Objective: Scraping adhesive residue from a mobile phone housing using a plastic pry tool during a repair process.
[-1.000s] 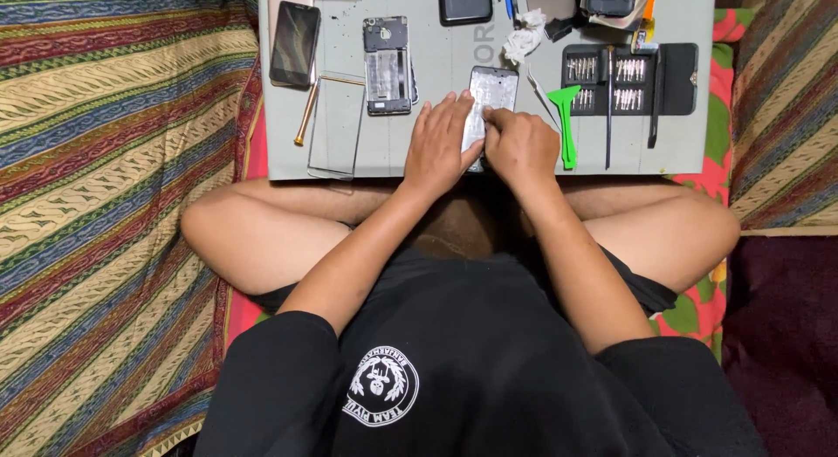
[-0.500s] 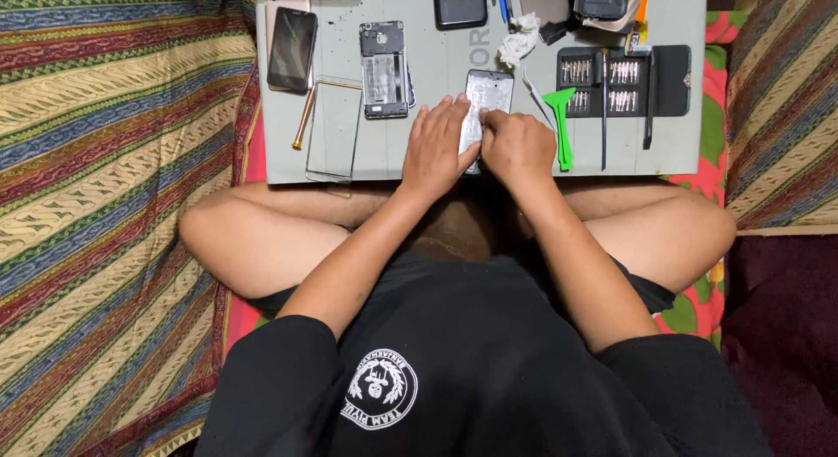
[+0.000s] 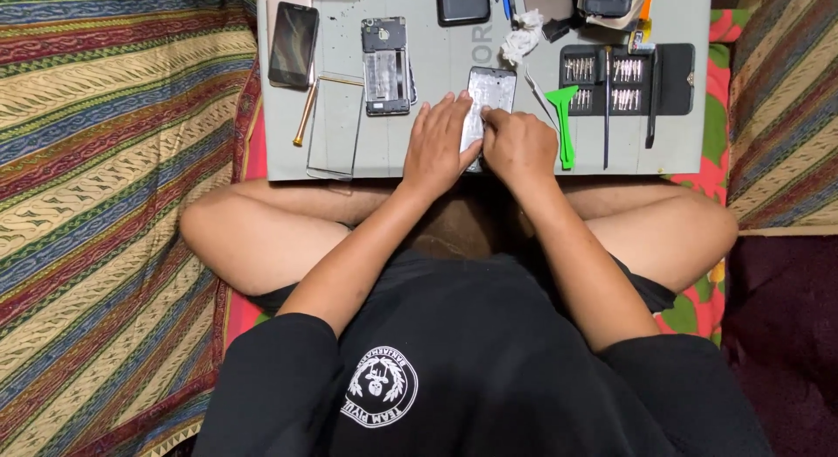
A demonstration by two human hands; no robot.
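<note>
— What did the hands have hold of?

— Both rested on an opened phone frame point(image 3: 489, 95) lying flat on the grey work mat point(image 3: 436, 156). The left hand point(image 3: 439, 144) pressed it with fingers spread; the right hand point(image 3: 520, 145) was curled at its edge, grip hidden.

— Anything beside them?

— A green pry tool point(image 3: 563, 125), just right.

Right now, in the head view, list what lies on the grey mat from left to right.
dark phone → wooden stick → clear glass panel → opened phone body → left hand → phone frame → right hand → green pry tool → black bit case
</note>
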